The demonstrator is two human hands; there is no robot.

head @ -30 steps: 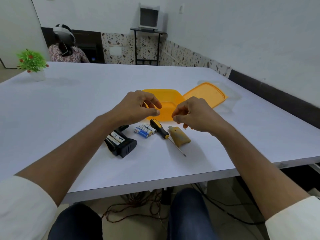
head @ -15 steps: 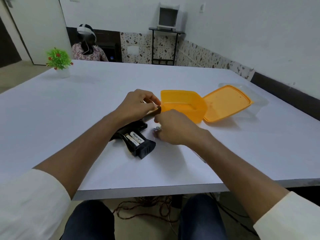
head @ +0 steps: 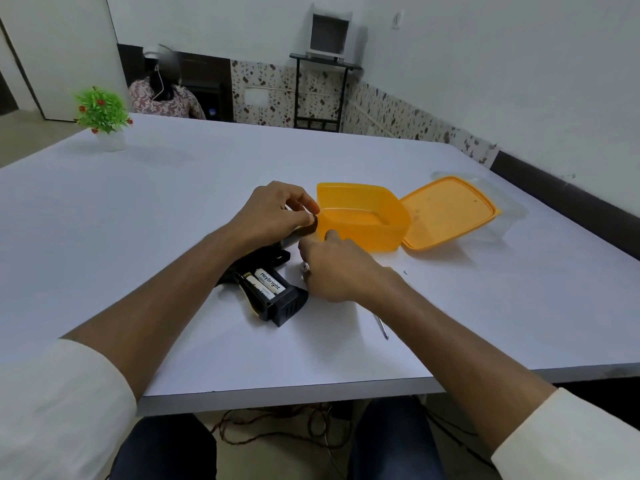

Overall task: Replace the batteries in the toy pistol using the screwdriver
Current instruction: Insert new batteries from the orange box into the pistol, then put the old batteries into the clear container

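Lying on the white table (head: 138, 209), the black toy pistol (head: 277, 299) shows its open grip with two Heybright batteries (head: 268, 282) seated. Left hand (head: 273, 213) curls round the barrel, mostly hiding it. Right hand (head: 341, 271) curls downward over loose batteries, grasp unclear; only the screwdriver's (head: 382, 326) metal tip shows. An orange box (head: 363, 220) stands just behind.

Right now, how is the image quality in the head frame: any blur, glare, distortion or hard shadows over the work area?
Head view: lighting is even and soft, with only faint shadows under the orange box and toy pistol; no glare on the table; the battery label reads sharply; wide-angle bending curves the table edges; the right hand hides most of the screwdriver.
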